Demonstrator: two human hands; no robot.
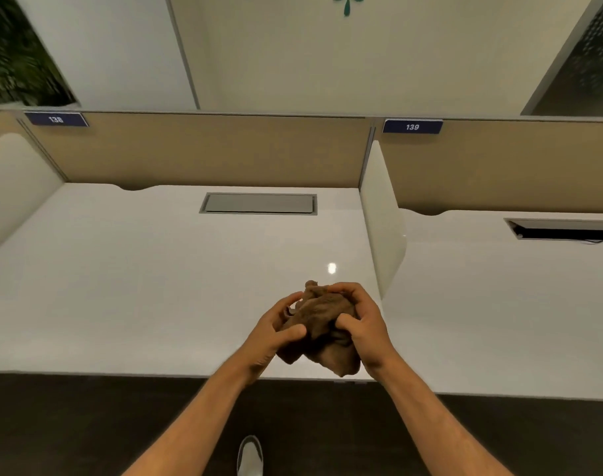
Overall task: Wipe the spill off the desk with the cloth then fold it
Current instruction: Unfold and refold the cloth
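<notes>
Both bare hands are closed around a crumpled brown terry cloth (322,324), bunched into a loose ball between them. The left hand (269,333) grips the cloth's left side, thumb pressed on top and fingers curled round the far edge; the right hand (360,322) clasps the right side, fingers hooked over the top and thumb dug into the folds. A rumpled tail of the cloth hangs below the palms, over the near edge of the glossy white desk (138,286). Whether the cloth touches the desk cannot be told (it looks held just above the surface). No spill can be made out on the desk top; a small bright light reflection (331,268) shows just beyond the hands.

Further off, a grey rectangular cable hatch (258,203) sits closed in the far part of the desk. A white divider panel (379,218) stands to the right, separating a neighbouring desk whose hatch (561,229) is open. A beige back partition (207,149) carries blue number plates reading 138 (56,119) and 139 (412,127). Near the bottom edge, a light-coloured shoe (250,456) rests on the dark floor (69,424)
</notes>
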